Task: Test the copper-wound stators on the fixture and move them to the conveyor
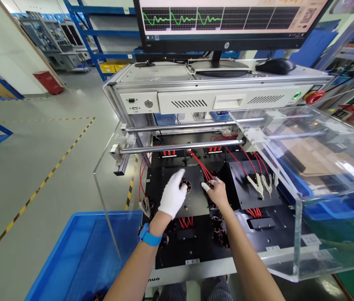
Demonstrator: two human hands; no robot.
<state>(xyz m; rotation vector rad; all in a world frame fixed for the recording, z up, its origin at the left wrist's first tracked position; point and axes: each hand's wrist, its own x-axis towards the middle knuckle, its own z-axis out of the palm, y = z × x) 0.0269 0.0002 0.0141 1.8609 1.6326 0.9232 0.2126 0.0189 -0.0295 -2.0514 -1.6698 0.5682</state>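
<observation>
Black fixture plate (195, 200): left hand (173, 195) fingers grasping stator (185, 185), right hand (216, 192) pinching red wires (202, 169) (room around)

This is a factory floor, at an electrical test station. A monitor (227, 21) at 12 o'clock shows green waveforms above a grey instrument cabinet (208, 90) with a red emergency stop button (315, 97) at 2 o'clock. Red test leads (200, 165) cross the black worktop (195, 246). Yellow-black floor tape (35, 194) runs at 9 o'clock, blue shelving (85, 33) at 11.
</observation>
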